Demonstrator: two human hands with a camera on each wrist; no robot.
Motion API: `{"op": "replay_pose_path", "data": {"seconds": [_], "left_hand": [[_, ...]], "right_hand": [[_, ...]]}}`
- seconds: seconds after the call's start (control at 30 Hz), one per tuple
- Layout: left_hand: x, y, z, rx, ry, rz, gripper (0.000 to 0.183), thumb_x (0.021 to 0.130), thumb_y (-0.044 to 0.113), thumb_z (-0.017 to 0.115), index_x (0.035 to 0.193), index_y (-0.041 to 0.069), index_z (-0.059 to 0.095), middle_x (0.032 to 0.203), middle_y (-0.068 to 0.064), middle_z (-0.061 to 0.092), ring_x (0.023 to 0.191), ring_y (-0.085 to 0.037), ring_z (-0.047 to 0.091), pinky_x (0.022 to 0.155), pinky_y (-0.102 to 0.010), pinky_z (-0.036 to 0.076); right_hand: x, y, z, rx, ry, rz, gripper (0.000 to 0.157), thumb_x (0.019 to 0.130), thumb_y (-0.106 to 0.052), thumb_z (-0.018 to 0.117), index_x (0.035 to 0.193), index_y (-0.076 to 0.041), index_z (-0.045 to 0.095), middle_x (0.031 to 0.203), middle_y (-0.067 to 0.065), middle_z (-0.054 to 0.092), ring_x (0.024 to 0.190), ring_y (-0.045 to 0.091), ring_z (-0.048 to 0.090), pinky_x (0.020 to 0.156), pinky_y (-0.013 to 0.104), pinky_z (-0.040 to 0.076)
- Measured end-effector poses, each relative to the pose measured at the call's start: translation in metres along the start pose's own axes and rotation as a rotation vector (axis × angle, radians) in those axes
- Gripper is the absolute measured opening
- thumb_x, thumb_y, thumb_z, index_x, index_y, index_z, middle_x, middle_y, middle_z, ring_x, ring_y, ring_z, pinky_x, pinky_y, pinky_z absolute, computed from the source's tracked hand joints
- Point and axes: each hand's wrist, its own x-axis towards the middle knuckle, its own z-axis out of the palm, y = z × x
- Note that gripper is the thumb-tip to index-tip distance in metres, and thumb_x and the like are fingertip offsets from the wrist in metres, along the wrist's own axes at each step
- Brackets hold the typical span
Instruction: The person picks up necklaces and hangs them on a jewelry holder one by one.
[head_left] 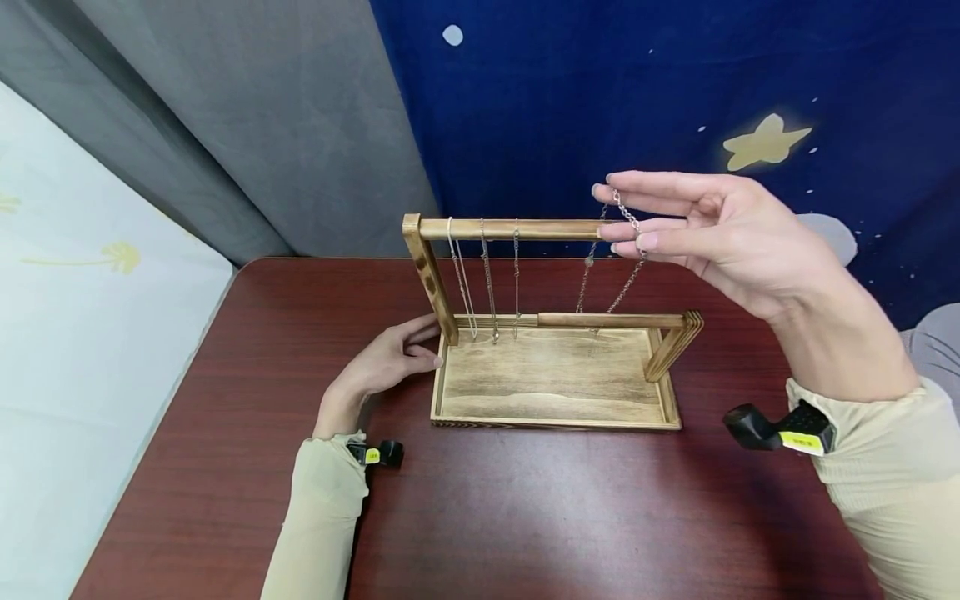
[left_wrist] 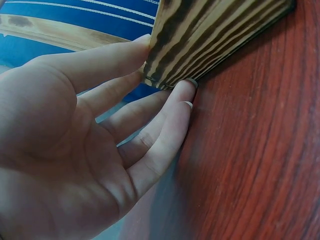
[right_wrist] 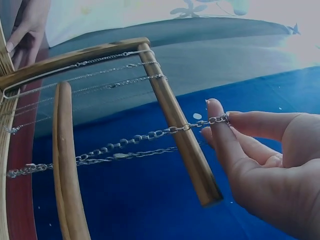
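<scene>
In the head view, my right hand is raised at the free right end of the upper bar of a wooden necklace stand. Thumb and fingers pinch a silver chain necklace, which hangs in a loop toward the stand's tray. My left hand grips the tray's left end. Seen from the left wrist, its thumb lies on the striped wood and other fingertips reach its lower edge. Several thin necklaces hang from the upper bar's left half.
A lower, shorter bar runs from a right-hand post, in front of the held chain. The stand rests on a dark red wooden table. Behind it hang a grey curtain and a blue cloth with stars.
</scene>
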Motion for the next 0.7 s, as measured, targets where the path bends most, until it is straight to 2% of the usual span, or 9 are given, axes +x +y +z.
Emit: {"op": "replay_pose_path", "data": {"seconds": [0.2,0.4,0.7], "left_hand": [[-0.001,0.001,0.0,-0.013,-0.004,0.0,0.073,0.092,-0.001,0.068,0.155,0.002,0.031,0.153,-0.02,0.039,0.114,-0.032,0.063,0.086,-0.021,0.05],[-0.001,0.002,0.001,-0.02,-0.006,-0.007,0.073,0.092,-0.001,0.068,0.155,0.003,0.031,0.154,-0.019,0.039,0.113,-0.031,0.063,0.086,-0.021,0.051],[-0.001,0.003,0.001,-0.021,-0.003,-0.007,0.073,0.092,-0.001,0.068,0.155,0.003,0.031,0.153,-0.02,0.039,0.112,-0.03,0.063,0.085,-0.02,0.05]], "right_hand": [[0.005,0.004,0.006,-0.075,0.022,0.036,0.044,0.095,0.011,0.057,0.139,0.005,0.054,0.133,0.019,0.062,0.112,0.029,0.066,0.096,0.03,0.05],[0.009,0.008,0.013,-0.096,0.004,0.031,0.044,0.095,0.009,0.058,0.139,0.005,0.053,0.132,0.019,0.062,0.112,0.03,0.066,0.097,0.031,0.049],[0.013,0.016,0.03,-0.143,0.022,0.013,0.045,0.092,0.009,0.064,0.136,0.008,0.055,0.124,0.021,0.066,0.111,0.027,0.066,0.097,0.03,0.049]]}}
